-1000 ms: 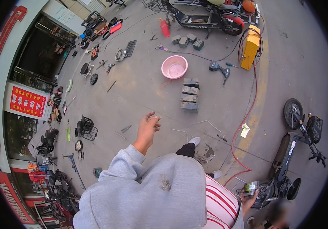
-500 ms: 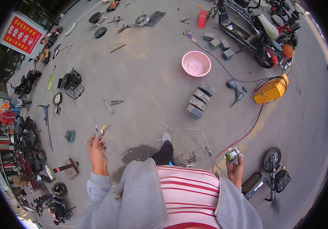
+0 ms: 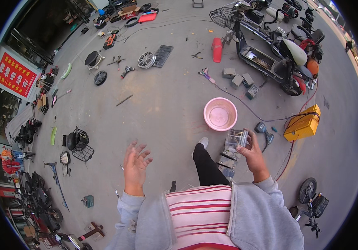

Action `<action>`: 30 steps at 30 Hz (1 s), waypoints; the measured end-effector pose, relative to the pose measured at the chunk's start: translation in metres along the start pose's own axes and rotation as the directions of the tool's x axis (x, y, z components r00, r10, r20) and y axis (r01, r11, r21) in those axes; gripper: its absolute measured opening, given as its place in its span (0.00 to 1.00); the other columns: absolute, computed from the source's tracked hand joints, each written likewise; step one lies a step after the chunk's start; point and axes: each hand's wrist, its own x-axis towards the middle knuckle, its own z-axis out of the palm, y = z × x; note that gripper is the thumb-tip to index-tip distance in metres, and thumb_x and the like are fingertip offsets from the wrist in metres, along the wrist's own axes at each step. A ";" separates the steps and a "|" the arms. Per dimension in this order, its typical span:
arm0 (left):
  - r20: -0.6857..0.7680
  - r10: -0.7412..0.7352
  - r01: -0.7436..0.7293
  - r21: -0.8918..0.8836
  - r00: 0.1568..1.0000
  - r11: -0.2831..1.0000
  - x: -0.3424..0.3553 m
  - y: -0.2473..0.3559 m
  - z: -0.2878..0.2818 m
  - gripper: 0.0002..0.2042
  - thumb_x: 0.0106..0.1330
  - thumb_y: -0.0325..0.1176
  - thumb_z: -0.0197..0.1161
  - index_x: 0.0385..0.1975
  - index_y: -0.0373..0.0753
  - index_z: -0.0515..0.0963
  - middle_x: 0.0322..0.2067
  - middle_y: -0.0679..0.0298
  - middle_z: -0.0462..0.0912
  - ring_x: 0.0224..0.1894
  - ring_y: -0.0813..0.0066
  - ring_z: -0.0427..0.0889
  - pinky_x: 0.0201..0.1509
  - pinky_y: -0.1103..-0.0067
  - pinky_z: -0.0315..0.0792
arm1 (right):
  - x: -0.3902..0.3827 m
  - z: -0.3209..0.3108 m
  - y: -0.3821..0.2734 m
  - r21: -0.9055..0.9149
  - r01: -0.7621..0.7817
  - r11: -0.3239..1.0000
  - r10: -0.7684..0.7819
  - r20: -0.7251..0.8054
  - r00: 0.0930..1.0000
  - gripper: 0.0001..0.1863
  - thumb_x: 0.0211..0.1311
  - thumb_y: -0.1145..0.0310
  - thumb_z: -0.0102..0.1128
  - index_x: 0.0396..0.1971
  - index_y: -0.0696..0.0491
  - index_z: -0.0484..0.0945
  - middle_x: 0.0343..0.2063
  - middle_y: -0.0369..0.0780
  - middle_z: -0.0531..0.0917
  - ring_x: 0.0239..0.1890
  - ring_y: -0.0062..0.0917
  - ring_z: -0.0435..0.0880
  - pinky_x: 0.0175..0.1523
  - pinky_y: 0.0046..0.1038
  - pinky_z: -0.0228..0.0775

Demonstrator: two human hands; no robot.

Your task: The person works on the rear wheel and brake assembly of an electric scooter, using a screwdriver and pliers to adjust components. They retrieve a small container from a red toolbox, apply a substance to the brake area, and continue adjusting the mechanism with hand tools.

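Observation:
My right hand [image 3: 252, 155] grips a clear plastic case [image 3: 235, 141] with small items inside, held up at the centre right. Behind and below it, partly hidden, several dark batteries [image 3: 226, 166] stand in a row on the ground. My left hand [image 3: 136, 171] is raised to the left of my dark-clad leg [image 3: 206, 166], fingers apart and palm turned up, holding nothing. A pink basin [image 3: 207, 111] lies just beyond the case, and a cordless drill [image 3: 261, 131] is to its right.
A yellow machine [image 3: 302, 125] with cables and a red hose is at right. A scooter [image 3: 262, 66], more batteries [image 3: 229, 73] and a red cylinder [image 3: 217, 50] are farther back. Wheels [image 3: 145, 60] and parts lie scattered. Parked bikes [image 3: 33, 200] line the left; a small bike [image 3: 308, 191] is lower right.
My right hand has risen with the case from low at the right to in front of me. My left hand is spread wider. My leg has stepped forward, and the view has shifted.

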 end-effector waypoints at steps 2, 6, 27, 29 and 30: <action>0.190 -0.107 0.106 0.018 0.976 0.994 0.082 -0.007 0.054 0.29 0.74 0.49 0.48 0.70 0.43 0.56 0.59 0.53 0.68 0.54 0.60 0.74 0.55 0.67 0.72 | 0.079 0.041 -0.024 -0.055 0.042 0.998 -0.031 0.186 0.982 0.47 0.51 0.64 0.73 0.67 0.58 0.54 0.55 0.45 0.71 0.57 0.32 0.74 0.59 0.33 0.69; 0.380 -0.287 0.349 -0.107 0.880 0.931 0.221 0.013 0.129 0.32 0.73 0.56 0.46 0.72 0.48 0.53 0.66 0.55 0.63 0.64 0.56 0.69 0.64 0.60 0.67 | 0.248 0.127 -0.085 -0.315 0.351 0.882 -0.171 0.481 0.860 0.52 0.47 0.58 0.77 0.68 0.58 0.55 0.59 0.50 0.69 0.59 0.39 0.72 0.64 0.33 0.65; 0.200 -0.505 0.474 -0.723 0.840 0.503 0.880 -0.006 0.092 0.42 0.63 0.62 0.55 0.74 0.57 0.45 0.66 0.58 0.66 0.59 0.51 0.72 0.47 0.60 0.79 | 0.977 -0.033 0.203 -0.780 -0.507 0.368 0.106 -0.507 0.856 0.34 0.50 0.64 0.71 0.59 0.53 0.72 0.52 0.54 0.74 0.52 0.50 0.76 0.60 0.41 0.69; -0.002 -0.579 0.418 -0.689 0.816 0.592 0.898 -0.026 0.062 0.40 0.64 0.62 0.54 0.73 0.55 0.49 0.65 0.59 0.68 0.58 0.54 0.74 0.48 0.63 0.77 | 1.050 -0.035 0.250 -0.807 -0.519 0.281 0.149 -0.498 0.854 0.37 0.49 0.64 0.71 0.62 0.48 0.69 0.57 0.52 0.71 0.55 0.49 0.75 0.60 0.40 0.69; -0.126 -0.595 0.383 -0.656 0.794 0.650 0.906 -0.040 0.047 0.40 0.64 0.62 0.55 0.73 0.55 0.49 0.64 0.59 0.68 0.59 0.54 0.74 0.49 0.63 0.77 | 1.084 -0.032 0.272 -0.853 -0.476 0.214 0.184 -0.444 0.877 0.39 0.49 0.65 0.72 0.64 0.46 0.67 0.59 0.50 0.69 0.57 0.47 0.73 0.60 0.40 0.69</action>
